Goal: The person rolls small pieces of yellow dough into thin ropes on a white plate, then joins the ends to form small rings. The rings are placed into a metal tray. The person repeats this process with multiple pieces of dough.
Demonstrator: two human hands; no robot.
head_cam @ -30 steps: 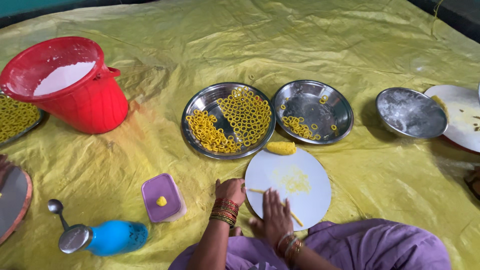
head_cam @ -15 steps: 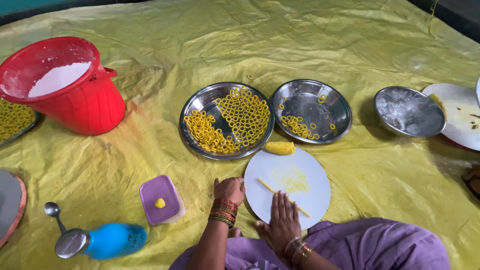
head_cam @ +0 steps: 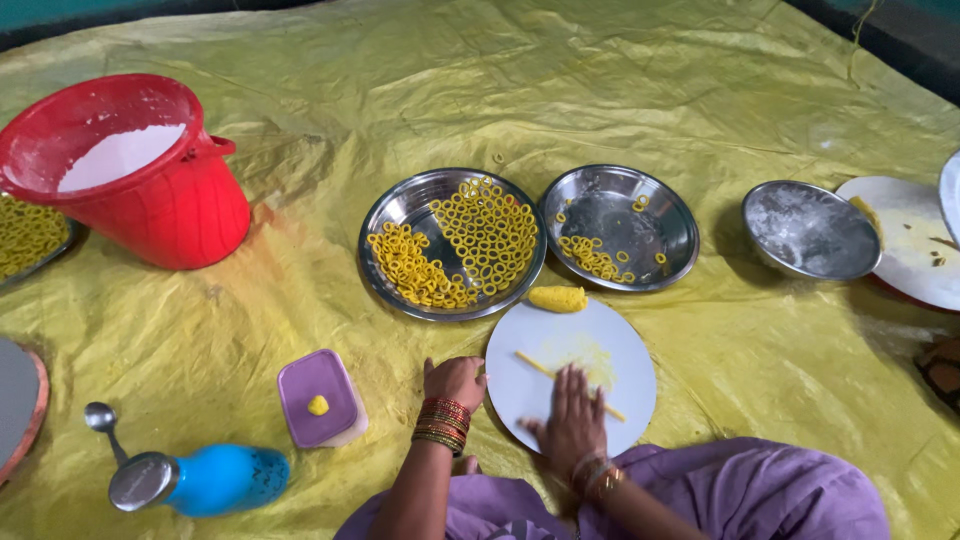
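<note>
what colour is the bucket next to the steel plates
Red, with white powder inside; the bucket shows clearly in the head view.

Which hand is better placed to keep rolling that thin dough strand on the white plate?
The right hand: it lies flat on the dough strand on the white plate. The left hand only rests at the plate's edge.

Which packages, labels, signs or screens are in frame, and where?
No labels, signs or screens show; only containers.
Purple-lidded box: left of the left hand, rectangular, a yellow lump on its lid.
Blue bottle: lying bottom left, steel cap.
Red bucket: upper left, round, holds white powder.
</note>
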